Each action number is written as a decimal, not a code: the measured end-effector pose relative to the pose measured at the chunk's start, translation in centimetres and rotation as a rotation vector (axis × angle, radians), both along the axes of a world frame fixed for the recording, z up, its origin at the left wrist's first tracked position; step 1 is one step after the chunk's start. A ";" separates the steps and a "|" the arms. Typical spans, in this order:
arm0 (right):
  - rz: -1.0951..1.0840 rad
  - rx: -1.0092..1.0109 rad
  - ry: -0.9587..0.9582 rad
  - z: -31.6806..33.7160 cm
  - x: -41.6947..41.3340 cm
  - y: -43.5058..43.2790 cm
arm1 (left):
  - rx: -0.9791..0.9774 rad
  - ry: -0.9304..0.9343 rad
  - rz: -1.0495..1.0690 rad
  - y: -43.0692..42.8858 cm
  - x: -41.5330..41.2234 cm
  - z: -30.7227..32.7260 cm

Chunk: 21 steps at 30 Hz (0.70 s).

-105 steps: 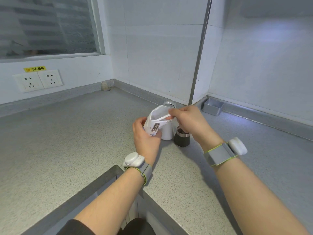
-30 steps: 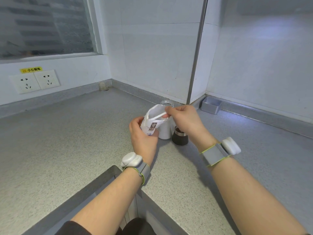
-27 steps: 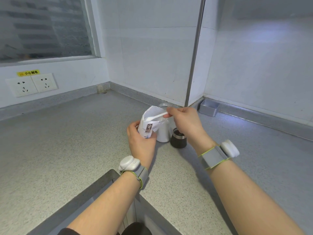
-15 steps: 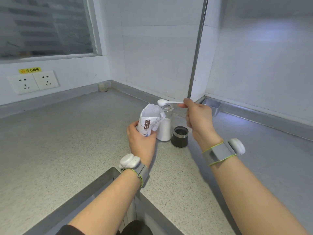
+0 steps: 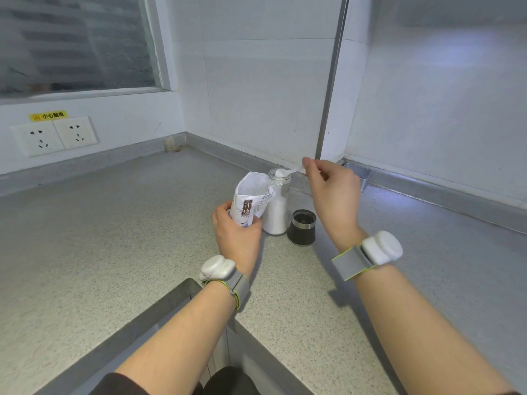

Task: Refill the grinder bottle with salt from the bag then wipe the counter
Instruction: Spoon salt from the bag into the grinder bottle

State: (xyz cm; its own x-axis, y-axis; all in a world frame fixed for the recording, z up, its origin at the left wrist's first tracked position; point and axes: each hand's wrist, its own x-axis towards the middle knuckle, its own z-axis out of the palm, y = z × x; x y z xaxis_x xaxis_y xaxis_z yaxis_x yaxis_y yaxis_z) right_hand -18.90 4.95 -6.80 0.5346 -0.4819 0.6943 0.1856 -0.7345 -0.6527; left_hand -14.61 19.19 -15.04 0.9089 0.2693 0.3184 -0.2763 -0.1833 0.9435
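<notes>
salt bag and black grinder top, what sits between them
The open glass bottle, part full of salt, stands between bag and grinder top; head view.

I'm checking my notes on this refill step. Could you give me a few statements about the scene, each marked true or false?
1. The left hand grips the salt bag. True.
2. The right hand pinches a white spoon by its handle. True.
3. The spoon's bowl is down inside the bag. False: it is at the open mouth of the glass bottle.
4. The bottle is empty. False: white salt fills its lower part.
5. The dark grinder cap stands on the counter, just right of the bottle. True.
</notes>
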 end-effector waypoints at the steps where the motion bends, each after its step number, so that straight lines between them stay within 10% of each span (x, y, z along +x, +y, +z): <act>1: -0.002 -0.096 -0.023 0.1 -0.2 0.0 | -0.004 -0.001 -0.003 0.0 0.0 0.0; 7: 0.099 -0.553 -0.133 0.4 -1.0 -0.1 | -0.022 -0.008 0.001 0.1 0.0 0.0; 17: 0.229 -0.302 -0.270 0.8 -0.9 0.6 | -0.058 -0.084 -0.013 0.0 0.0 -0.2; 21: 0.243 -0.525 -0.106 0.1 -0.9 1.5 | -0.027 -0.250 -0.070 0.2 -0.3 -0.2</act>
